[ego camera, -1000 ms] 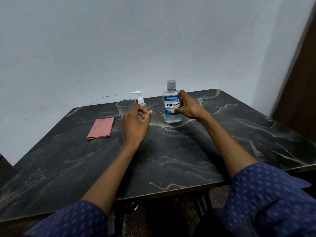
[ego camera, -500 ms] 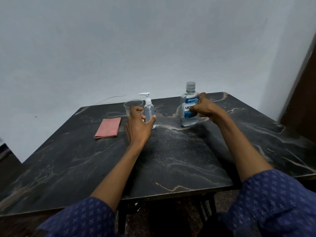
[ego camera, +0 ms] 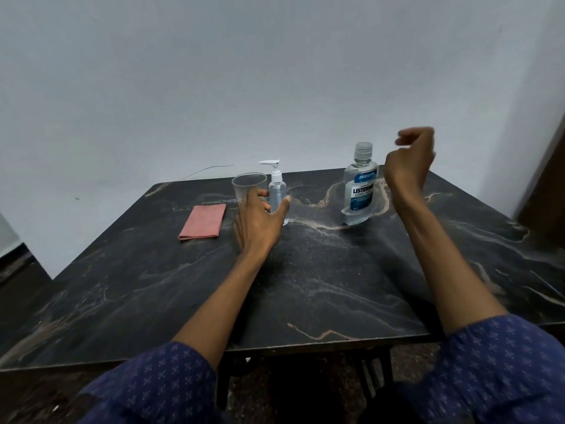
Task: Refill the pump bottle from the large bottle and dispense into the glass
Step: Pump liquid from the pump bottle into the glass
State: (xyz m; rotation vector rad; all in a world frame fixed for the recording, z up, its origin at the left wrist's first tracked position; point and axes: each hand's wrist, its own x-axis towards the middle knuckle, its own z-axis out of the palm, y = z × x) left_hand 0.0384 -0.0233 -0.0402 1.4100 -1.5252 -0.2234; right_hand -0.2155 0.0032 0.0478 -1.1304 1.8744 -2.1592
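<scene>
A small clear pump bottle (ego camera: 276, 191) with a white pump head stands on the dark marble table (ego camera: 336, 286). My left hand (ego camera: 260, 221) holds its lower part, thumb on the right side and fingers on the left. Just left of it, touching my fingers, stands an empty clear glass (ego camera: 246, 185). The large capped mouthwash bottle (ego camera: 360, 191) with a blue label stands alone to the right. My right hand (ego camera: 409, 160) is lifted in the air beside the large bottle's cap, blurred, fingers loosely curled, holding nothing.
A folded pink cloth (ego camera: 203, 221) lies left of the glass. A thin wire (ego camera: 208, 170) runs along the wall behind the table's back edge. A brown door edge (ego camera: 547, 191) stands at the far right.
My right hand has let go of the large bottle and risen up to its right. My left hand stays round the pump bottle it took hold of.
</scene>
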